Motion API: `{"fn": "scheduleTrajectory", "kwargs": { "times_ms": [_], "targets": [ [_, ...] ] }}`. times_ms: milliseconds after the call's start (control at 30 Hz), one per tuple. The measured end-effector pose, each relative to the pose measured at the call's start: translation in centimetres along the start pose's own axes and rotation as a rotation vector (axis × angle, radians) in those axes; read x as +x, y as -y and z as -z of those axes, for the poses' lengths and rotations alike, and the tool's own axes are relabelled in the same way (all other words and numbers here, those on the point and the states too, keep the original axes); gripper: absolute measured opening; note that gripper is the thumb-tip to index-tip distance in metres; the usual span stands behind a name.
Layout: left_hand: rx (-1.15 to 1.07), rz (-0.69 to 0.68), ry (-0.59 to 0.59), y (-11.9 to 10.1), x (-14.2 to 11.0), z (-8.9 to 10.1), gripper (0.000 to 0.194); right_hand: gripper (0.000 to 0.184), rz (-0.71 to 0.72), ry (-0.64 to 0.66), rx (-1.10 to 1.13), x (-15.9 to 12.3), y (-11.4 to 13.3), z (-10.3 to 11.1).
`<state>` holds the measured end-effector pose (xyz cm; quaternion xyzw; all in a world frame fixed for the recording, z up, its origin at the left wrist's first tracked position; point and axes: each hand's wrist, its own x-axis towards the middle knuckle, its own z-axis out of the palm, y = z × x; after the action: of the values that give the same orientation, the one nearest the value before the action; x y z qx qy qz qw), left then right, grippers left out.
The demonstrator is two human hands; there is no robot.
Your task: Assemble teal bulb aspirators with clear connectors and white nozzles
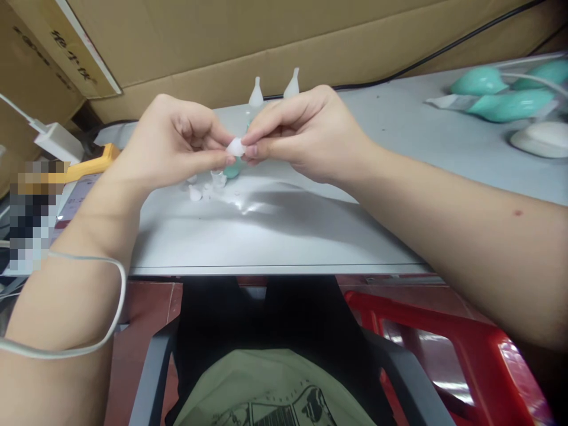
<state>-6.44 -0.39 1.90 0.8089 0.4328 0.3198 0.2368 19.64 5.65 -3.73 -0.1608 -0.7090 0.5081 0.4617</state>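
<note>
Between my fingertips, above the table, is a small white translucent plastic piece (236,147) whose exact kind I cannot make out. My left hand (181,139) pinches it from the left with thumb and fingers. From the right, my right hand (306,133) pinches the same piece. Just beneath my hands lie several small clear and white parts (195,192), next to a teal part (231,170) that is half hidden. Two white pointed nozzle tips (256,94) stand upright behind my right hand, their lower parts covered.
Several teal bulbs (510,103) and a white rounded object (541,140) lie at the table's right. A yellow tool (91,165) and white charger (60,142) are at left. Cardboard (186,35) walls the back. A white cable (122,296) crosses my left forearm; a red stool (426,322) stands below.
</note>
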Motion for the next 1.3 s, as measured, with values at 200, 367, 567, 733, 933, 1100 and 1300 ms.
{"fn": "scheduleTrajectory", "kwargs": {
  "times_ms": [200, 367, 567, 733, 933, 1100, 1300],
  "targets": [
    [0.002, -0.034, -0.013, 0.2, -0.1, 0.1, 0.035, 0.019, -0.046, 0.053, 0.046, 0.1, -0.2, 0.4],
    [0.01, -0.066, -0.007, 0.3, -0.1, 0.1, 0.024, 0.024, -0.035, 0.034, 0.113, 0.3, -0.1, 0.1],
    [0.04, -0.115, -0.023, 0.3, -0.2, 0.2, 0.012, 0.027, -0.027, 0.037, 0.044, 0.2, 0.0, 0.2],
    [0.019, -0.122, -0.03, 0.3, -0.2, -0.1, 0.011, 0.021, 0.072, 0.06, -0.012, 0.1, 0.2, 0.4],
    [0.031, -0.304, -0.11, 2.0, 0.5, -0.6, 0.03, 0.021, 0.032, 0.033, 0.068, 0.4, -0.3, 0.3],
    [0.182, -0.404, -0.099, 2.6, 0.7, -0.2, 0.027, 0.031, -0.062, 0.067, 0.16, 0.4, -0.6, 0.4],
    [0.297, -0.459, -0.088, 2.2, 0.5, 0.0, 0.029, 0.043, -0.081, 0.062, 0.227, 0.5, -1.1, 0.4]
  ]
}}
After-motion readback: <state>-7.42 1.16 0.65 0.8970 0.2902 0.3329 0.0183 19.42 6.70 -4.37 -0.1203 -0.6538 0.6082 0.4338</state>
